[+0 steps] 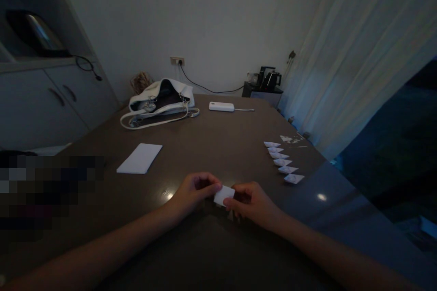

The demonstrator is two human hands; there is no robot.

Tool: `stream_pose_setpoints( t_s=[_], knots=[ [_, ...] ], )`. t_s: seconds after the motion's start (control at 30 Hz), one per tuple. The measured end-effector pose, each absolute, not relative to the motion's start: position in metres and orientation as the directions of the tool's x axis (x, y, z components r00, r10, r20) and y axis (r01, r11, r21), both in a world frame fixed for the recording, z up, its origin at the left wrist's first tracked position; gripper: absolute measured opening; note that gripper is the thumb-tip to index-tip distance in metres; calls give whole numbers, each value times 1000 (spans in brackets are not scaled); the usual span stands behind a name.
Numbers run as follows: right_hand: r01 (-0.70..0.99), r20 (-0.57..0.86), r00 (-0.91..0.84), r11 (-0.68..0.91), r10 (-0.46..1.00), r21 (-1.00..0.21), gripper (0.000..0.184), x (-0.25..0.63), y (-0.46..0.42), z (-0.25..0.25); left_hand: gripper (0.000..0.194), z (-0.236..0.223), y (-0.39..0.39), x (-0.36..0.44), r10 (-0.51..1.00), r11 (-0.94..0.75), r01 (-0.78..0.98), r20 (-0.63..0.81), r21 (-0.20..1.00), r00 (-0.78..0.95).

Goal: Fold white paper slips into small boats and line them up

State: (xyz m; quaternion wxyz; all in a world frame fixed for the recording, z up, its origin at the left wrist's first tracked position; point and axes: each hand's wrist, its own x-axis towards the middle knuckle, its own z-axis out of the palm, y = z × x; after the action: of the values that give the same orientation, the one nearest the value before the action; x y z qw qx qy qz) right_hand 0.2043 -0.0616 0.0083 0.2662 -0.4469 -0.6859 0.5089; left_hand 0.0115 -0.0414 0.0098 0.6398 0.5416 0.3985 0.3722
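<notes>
Between my two hands is a small folded piece of white paper point(223, 194), held just above the dark table point(201, 145). My left hand point(196, 191) pinches its upper left corner between thumb and fingers. On the right side, my right hand point(254, 202) grips the lower right edge, thumb on top. A column of several small folded paper boats point(282, 162) stands to the right, beyond my right hand. Off to the left lies a flat stack of white paper point(139, 158).
A white handbag point(160, 100) sits open at the far left of the table. Near the far edge lies a white power bank point(221, 107) with a short cable. White paper scraps point(290, 139) lie by the right edge. A kettle point(272, 80) stands on a low cabinet behind.
</notes>
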Motion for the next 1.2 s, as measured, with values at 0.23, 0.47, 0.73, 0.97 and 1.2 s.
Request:
stream_pose_setpoints(
  t_s=[0.23,0.47,0.73,0.97,1.2],
  knots=[
    [388,-134,-414,41,900,-921,30,199,-67,14,19,10,-43,12,922,117,-25,-99,993,376],
    [335,-138,-395,2,908,-942,28,199,-64,9,17,12,-43,13,920,146,-47,-119,988,373],
    [343,-110,-464,64,879,-937,31,200,-66,7,18,14,-46,15,908,160,-70,-119,985,401],
    [264,-116,-457,10,882,-965,26,198,-67,6,18,14,-45,16,889,141,-44,-107,989,446],
    [295,-174,-464,-33,869,-955,25,198,-66,6,18,10,-43,16,893,130,-37,-101,991,438]
  ],
)
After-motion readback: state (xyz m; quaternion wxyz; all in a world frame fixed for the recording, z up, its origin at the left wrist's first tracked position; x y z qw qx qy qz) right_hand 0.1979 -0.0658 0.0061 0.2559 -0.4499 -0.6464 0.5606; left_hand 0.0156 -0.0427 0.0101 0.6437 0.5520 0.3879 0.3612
